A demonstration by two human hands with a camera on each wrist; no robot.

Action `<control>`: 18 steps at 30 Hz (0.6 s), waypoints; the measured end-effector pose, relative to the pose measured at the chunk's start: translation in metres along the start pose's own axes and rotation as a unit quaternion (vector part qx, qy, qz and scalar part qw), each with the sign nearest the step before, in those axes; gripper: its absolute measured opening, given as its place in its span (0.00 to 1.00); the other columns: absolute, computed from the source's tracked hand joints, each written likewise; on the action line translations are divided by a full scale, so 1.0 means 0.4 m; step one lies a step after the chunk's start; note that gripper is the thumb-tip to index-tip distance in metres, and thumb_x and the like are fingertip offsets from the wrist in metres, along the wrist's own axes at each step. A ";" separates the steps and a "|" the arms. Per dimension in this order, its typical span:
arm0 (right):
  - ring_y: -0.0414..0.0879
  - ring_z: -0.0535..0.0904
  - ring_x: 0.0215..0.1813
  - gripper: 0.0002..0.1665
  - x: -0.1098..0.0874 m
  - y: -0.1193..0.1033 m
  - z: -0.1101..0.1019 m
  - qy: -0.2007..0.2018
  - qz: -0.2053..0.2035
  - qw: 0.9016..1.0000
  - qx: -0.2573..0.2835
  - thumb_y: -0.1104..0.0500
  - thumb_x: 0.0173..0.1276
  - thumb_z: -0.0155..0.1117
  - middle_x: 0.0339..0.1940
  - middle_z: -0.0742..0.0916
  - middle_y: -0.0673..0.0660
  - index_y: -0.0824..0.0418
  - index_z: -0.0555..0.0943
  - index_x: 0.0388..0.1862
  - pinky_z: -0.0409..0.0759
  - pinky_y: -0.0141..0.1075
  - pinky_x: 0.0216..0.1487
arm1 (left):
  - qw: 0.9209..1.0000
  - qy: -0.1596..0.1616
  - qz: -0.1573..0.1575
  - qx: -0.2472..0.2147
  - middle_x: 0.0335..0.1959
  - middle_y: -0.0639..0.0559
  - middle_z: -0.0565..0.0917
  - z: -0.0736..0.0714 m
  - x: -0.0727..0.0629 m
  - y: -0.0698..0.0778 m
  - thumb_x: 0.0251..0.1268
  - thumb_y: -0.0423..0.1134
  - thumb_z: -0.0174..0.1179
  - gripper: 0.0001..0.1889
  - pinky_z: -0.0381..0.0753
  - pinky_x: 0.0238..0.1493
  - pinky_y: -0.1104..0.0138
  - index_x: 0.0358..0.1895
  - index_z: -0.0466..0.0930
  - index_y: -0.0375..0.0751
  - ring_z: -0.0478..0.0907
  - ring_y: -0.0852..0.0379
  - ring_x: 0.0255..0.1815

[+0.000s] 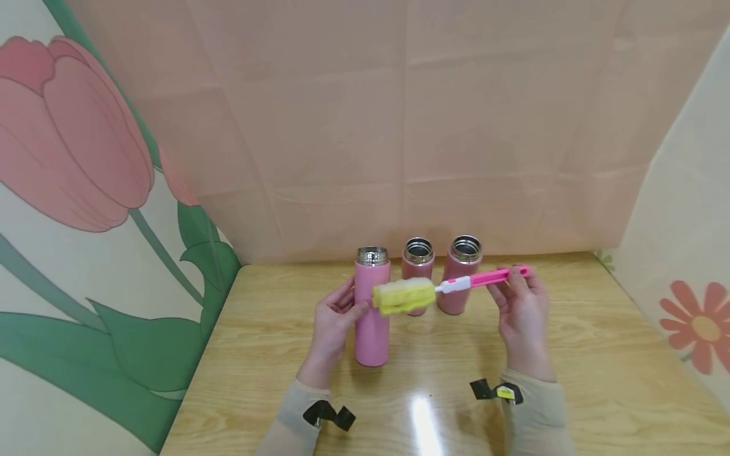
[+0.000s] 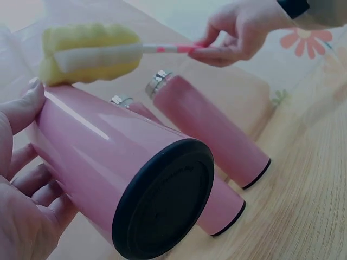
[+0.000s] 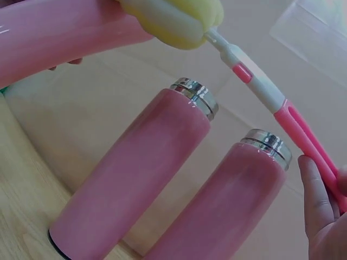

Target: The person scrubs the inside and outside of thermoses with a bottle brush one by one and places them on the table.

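Observation:
My left hand grips a pink thermos bottle by its side, thumb in front. The bottle has a bare steel neck with no lid, and its black base shows in the left wrist view, raised off the table. My right hand pinches the pink end of a bottle brush held almost level. The brush's yellow and white sponge head overlaps the front of the held bottle in the head view. In the left wrist view the sponge sits right by the bottle's upper part.
Behind the brush, two more pink thermos bottles stand upright on the wooden table, a middle one and a right one, both with open steel mouths. A pink cloth backdrop hangs at the table's far edge; flower-patterned panels flank it.

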State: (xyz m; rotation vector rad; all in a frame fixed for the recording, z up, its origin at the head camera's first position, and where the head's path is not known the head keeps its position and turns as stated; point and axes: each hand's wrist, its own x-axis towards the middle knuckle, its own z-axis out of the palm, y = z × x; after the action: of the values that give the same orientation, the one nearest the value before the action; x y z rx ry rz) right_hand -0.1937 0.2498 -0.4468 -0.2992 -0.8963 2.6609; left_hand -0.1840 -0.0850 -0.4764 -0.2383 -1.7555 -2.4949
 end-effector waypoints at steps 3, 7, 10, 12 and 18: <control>0.50 0.90 0.43 0.02 -0.001 0.002 -0.002 -0.012 0.002 1.000 -0.023 0.66 0.82 0.60 0.44 0.86 0.60 0.65 0.79 0.47 0.90 0.40 0.48 | 1.000 0.008 -0.005 -0.011 0.62 0.29 0.84 0.001 0.000 0.003 0.64 0.23 0.71 0.33 0.87 0.59 0.60 0.73 0.72 0.25 0.88 0.53 0.55; 0.49 0.90 0.45 0.02 -0.004 0.005 -0.001 -0.023 0.001 0.999 -0.049 0.65 0.82 0.61 0.46 0.85 0.59 0.63 0.79 0.48 0.89 0.40 0.50 | 0.999 0.026 -0.021 -0.017 0.61 0.32 0.85 0.000 -0.001 0.008 0.66 0.22 0.67 0.32 0.89 0.52 0.63 0.74 0.73 0.27 0.89 0.54 0.53; 0.47 0.90 0.45 0.06 -0.002 0.009 -0.003 -0.030 -0.002 0.997 -0.072 0.62 0.80 0.66 0.45 0.85 0.58 0.63 0.79 0.49 0.89 0.40 0.51 | 0.999 0.037 -0.027 -0.019 0.62 0.33 0.85 0.001 0.001 0.007 0.67 0.24 0.67 0.31 0.89 0.47 0.64 0.74 0.73 0.28 0.89 0.55 0.52; 0.47 0.90 0.46 0.08 -0.001 0.012 -0.006 -0.040 -0.002 0.996 -0.083 0.61 0.79 0.68 0.45 0.87 0.58 0.63 0.79 0.49 0.89 0.40 0.51 | 0.998 0.044 -0.028 -0.025 0.62 0.33 0.85 0.001 0.002 0.007 0.68 0.24 0.67 0.31 0.89 0.46 0.64 0.74 0.73 0.28 0.89 0.55 0.51; 0.47 0.91 0.44 0.03 0.002 0.019 -0.010 -0.067 -0.001 0.991 -0.115 0.64 0.81 0.64 0.40 0.89 0.56 0.62 0.80 0.48 0.90 0.40 0.50 | 0.996 0.064 -0.029 -0.049 0.61 0.33 0.86 -0.001 0.005 0.006 0.71 0.26 0.66 0.28 0.90 0.47 0.62 0.73 0.74 0.27 0.90 0.53 0.50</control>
State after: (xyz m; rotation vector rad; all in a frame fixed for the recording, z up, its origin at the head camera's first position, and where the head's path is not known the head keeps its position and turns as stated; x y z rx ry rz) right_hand -0.1949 0.2465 -0.4545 -0.1729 -1.2479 2.6027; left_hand -0.1857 -0.0861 -0.4738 -0.0332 -1.6171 -2.5754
